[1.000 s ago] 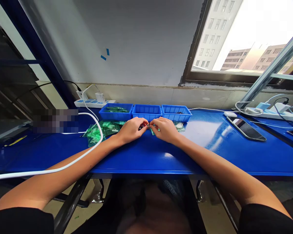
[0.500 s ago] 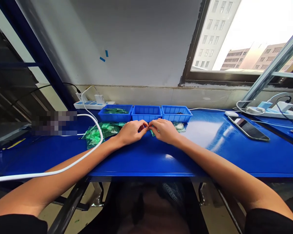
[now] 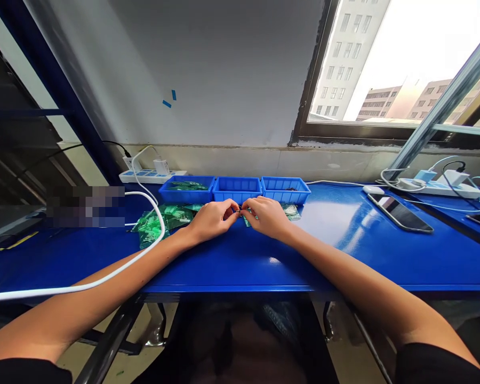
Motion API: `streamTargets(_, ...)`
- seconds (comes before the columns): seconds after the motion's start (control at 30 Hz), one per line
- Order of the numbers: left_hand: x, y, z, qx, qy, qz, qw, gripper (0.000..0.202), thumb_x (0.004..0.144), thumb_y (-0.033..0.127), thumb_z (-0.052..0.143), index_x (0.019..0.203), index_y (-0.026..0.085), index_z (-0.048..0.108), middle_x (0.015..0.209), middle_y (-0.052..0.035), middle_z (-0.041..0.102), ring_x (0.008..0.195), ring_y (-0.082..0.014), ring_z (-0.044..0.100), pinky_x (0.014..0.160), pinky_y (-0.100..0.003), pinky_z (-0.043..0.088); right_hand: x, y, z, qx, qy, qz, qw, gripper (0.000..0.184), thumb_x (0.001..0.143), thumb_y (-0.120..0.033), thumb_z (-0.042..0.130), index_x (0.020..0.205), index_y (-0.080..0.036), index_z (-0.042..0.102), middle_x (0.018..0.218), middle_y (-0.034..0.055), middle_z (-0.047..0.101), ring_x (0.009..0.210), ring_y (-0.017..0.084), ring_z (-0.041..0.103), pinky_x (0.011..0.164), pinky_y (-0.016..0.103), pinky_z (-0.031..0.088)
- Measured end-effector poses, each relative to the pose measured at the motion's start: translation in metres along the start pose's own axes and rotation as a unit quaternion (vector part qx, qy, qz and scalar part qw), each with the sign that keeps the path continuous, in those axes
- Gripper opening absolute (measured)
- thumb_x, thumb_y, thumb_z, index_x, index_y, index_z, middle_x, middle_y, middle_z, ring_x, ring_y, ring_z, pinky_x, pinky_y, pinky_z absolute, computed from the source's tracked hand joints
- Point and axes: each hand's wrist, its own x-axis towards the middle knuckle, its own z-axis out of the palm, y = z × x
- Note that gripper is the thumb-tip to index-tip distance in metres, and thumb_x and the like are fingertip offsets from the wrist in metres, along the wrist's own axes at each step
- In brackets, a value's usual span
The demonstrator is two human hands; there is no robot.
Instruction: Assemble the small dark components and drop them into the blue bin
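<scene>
My left hand [image 3: 216, 220] and my right hand [image 3: 267, 216] meet fingertip to fingertip above the blue table [image 3: 240, 269]. Each is closed in a pinch around something small and dark between them, too tiny to make out. A bit of green shows just under my right fingers. Green pieces in clear plastic bags [image 3: 150, 226] lie to the left of my left hand. Another clear bag with pale contents [image 3: 291, 212] is partly hidden behind my right hand.
Along the back stand a left blue bin [image 3: 187, 198] with green pieces, a middle blue bin [image 3: 237, 197], and a right blue bin [image 3: 287, 197] with small dark bits. A white cable [image 3: 116, 272] crosses over my left forearm. A phone [image 3: 400, 212] lies at right, near power strips [image 3: 450, 186].
The view has tilted and shifted slightly. Both hands stay together in their pinch, with only small finger movement.
</scene>
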Motion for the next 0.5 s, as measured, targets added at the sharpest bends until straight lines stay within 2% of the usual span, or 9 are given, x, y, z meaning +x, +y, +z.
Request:
streamTargets(0.2, 0.0005, -0.0011, 0.0003, 0.007, -0.005, -0.023, 1.0, 0.027, 0.084, 0.035, 0.042, 0.095, 0.017, 0.06, 0.07, -0.0012, 0.068, 0.056, -0.0143, 0.058, 0.053, -0.023, 0.039, 0.0003, -0.0001, -0.0017, -0.001, -0.026, -0.005, 1.0, 0.018, 0.09, -0.021, 0.046, 0.096, -0.016, 0.062, 0.087, 0.0062, 0.069, 0.084, 0.016, 0.06, 0.072, 0.024, 0.039)
streamTargets(0.5, 0.0015, -0.0032, 0.0008, -0.029, -0.009, 0.0, 1.0, 0.024, 0.083, 0.034, 0.043, 0.09, 0.017, 0.059, 0.067, -0.0003, 0.065, 0.056, -0.0136, 0.056, 0.054, -0.023, 0.039, -0.0005, -0.0018, -0.0028, -0.011, -0.028, 0.011, 0.999, 0.02, 0.09, -0.02, 0.044, 0.098, -0.015, 0.061, 0.089, 0.0071, 0.069, 0.086, 0.017, 0.061, 0.074, 0.024, 0.04)
